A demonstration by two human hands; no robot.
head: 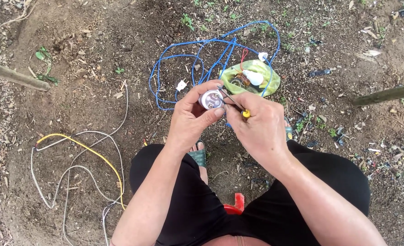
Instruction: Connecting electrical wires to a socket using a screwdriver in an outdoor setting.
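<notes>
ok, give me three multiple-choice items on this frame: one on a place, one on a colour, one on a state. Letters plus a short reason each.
1. Where does the green plastic bag lie?
A. on the dirt beyond the hands
B. on the person's lap
C. hung on a branch

2. What colour is the coiled wire by that bag?
A. red
B. blue
C. black

3. How is the small round white fitting held?
A. it lies loose on the ground
B. the right hand alone holds it
C. the left hand pinches it while the right hand puts a screwdriver tip to it

Answers:
1 A, the bag rests on bare soil past the hands.
2 B, the loops are plainly blue.
3 C, left fingers wrap the fitting and the thin shaft in the right hand's grip meets its face.
</notes>
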